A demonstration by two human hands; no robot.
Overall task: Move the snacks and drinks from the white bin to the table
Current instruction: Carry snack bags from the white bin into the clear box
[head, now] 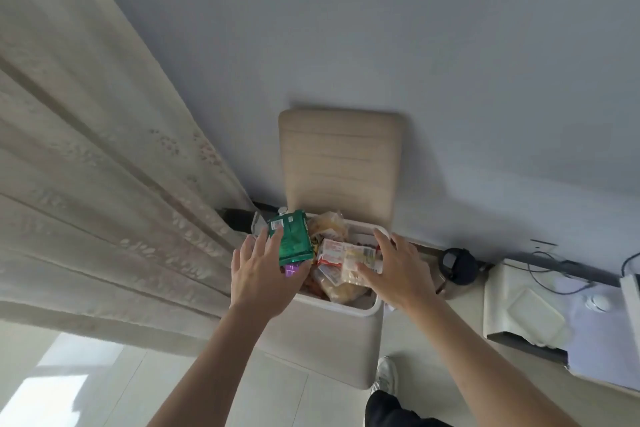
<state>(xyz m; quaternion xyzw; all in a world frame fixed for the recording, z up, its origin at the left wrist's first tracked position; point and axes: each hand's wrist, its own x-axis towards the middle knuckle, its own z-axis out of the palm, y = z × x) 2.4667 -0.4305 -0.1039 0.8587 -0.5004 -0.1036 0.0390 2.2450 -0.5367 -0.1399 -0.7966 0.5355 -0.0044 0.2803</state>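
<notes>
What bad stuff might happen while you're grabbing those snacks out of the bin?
1. The left hand holds the green packet with a purple item tucked beneath; the purple one may slip out and fall.
2. The right hand grips a red-and-white packet atop a heaped pile; lifting it might drag other bags over the rim of the bin.
3. The lid stands open behind; a bump might drop it onto the hands.
</notes>
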